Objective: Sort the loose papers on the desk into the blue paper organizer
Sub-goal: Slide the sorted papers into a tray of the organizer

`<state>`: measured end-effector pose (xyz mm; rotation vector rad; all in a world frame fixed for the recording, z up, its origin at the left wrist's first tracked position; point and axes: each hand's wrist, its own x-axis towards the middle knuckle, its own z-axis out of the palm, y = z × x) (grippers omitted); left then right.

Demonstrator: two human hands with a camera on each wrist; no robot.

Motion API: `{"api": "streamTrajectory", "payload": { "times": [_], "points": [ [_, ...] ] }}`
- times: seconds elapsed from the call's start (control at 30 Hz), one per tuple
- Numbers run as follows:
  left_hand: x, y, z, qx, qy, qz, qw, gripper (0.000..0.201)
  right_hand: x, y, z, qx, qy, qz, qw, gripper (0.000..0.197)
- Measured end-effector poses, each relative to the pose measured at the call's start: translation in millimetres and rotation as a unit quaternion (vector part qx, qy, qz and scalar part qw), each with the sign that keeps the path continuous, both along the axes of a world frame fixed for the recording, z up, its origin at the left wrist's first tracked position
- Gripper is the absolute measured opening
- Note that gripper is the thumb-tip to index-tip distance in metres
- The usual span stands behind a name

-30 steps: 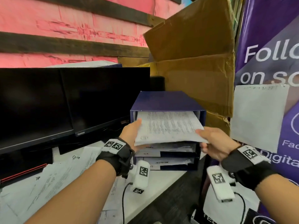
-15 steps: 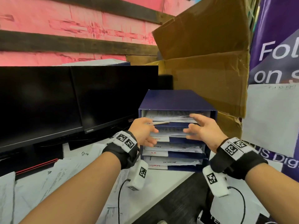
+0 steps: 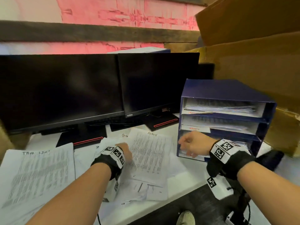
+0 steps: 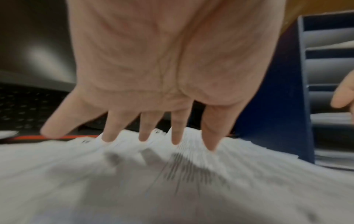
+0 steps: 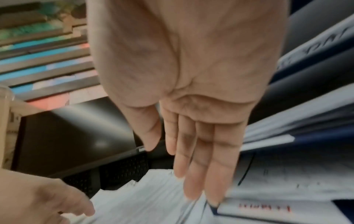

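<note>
The blue paper organizer stands at the desk's right end, papers in its several slots. Loose printed sheets cover the white desk; one headed ADMIN lies in the middle, another sheet at the left. My left hand is over the ADMIN sheet, its fingers spread and straight just above or on the paper. My right hand hovers in front of the organizer's lower slots, fingers straight and together, holding nothing. The organizer fills the right of the right wrist view.
Two dark monitors stand behind the papers, their red-trimmed bases on the desk. A large cardboard box rises behind and to the right of the organizer. The desk's front edge drops to a dark floor.
The stack I held went into the organizer's top slot. Both hands have since let go and come down to the left, the left one onto the loose papers. The head view has turned left and down.
</note>
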<state>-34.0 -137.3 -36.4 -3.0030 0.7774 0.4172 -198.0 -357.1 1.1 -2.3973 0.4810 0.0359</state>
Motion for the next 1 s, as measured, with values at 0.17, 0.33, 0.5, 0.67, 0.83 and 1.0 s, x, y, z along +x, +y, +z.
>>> {"api": "streamTrajectory", "payload": {
  "times": [0.17, 0.33, 0.5, 0.67, 0.83, 1.0],
  "points": [
    [0, 14, -28, 0.045, 0.054, -0.03, 0.997, 0.053, 31, 29, -31, -0.049, 0.125, 0.012, 0.991, 0.062],
    [18, 13, -21, -0.067, 0.085, 0.027, 0.994, 0.053, 55, 28, -55, -0.045, 0.146, -0.006, 0.988, 0.08],
    [36, 20, -39, -0.162, 0.11, 0.12, 0.973, 0.059, 59, 22, -63, -0.042, 0.168, 0.019, 0.985, 0.087],
    [40, 25, -39, -0.216, 0.153, 0.128, 0.956, 0.068, 63, 14, -65, -0.023, 0.149, 0.015, 0.988, 0.076],
    [41, 44, -33, -0.247, 0.188, 0.091, 0.946, 0.059, 66, 17, -63, 0.037, 0.094, -0.008, 0.995, 0.054],
    [45, 55, -29, -0.277, 0.187, 0.061, 0.94, 0.052, 66, 26, -60, 0.158, -0.025, -0.045, 0.986, 0.039]
  ]
}}
